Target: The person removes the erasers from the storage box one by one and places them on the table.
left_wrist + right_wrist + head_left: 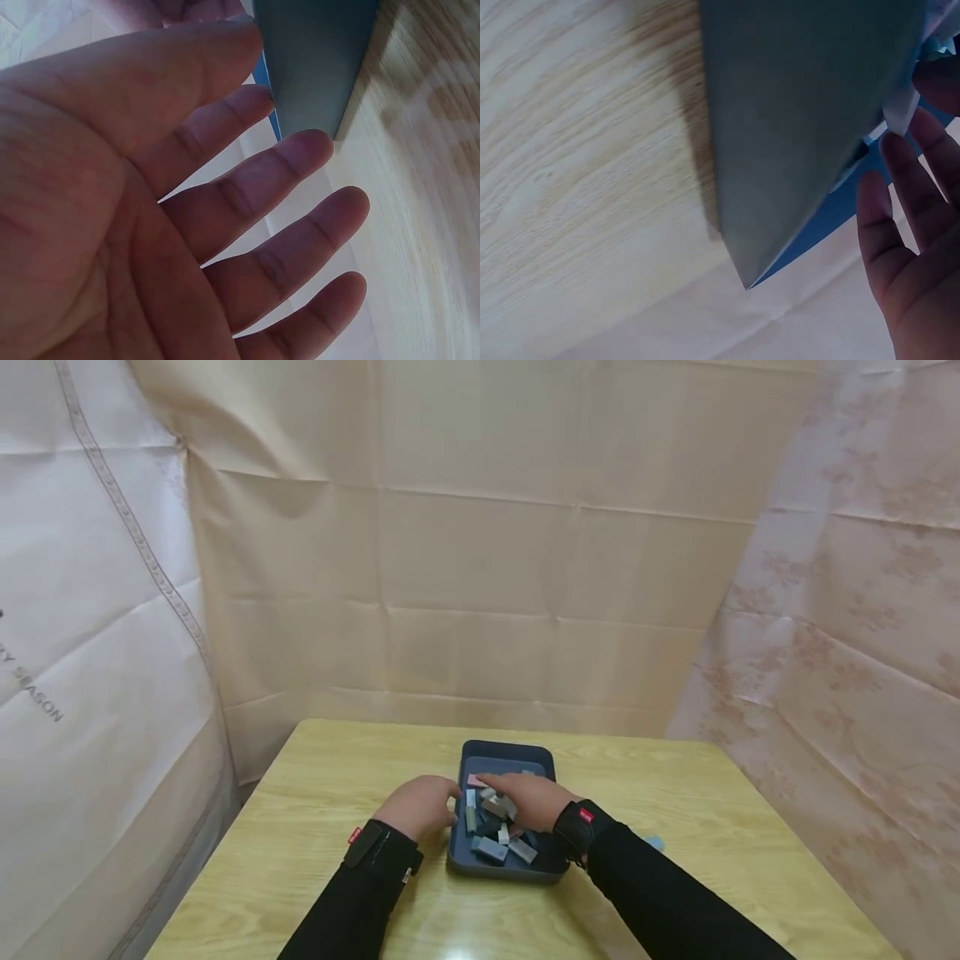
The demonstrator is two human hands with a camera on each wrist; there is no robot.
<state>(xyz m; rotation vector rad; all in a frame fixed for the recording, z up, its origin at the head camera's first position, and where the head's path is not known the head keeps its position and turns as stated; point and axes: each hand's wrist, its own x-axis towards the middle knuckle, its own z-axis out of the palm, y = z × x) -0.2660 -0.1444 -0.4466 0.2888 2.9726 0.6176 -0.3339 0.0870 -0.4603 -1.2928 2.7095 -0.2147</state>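
Left fingers (247, 186) spread beside the tray rim (510, 872), above wide tabletop (300, 802).

Lateral passage is available over the table (352, 756) left and right of centre. The tray (508, 747) at lower centre admits entry from above at its top end, where bare floor shows; its raised walls bar low sideways entry. The left hand (418, 807) obstructs the left wall; the right hand (534, 802) covers the right middle. Blocks (491, 849) crowd the lower half. A light-blue piece (656, 842) (partly hidden by the right sleeve (667, 889)) obstructs low travel at lower right.
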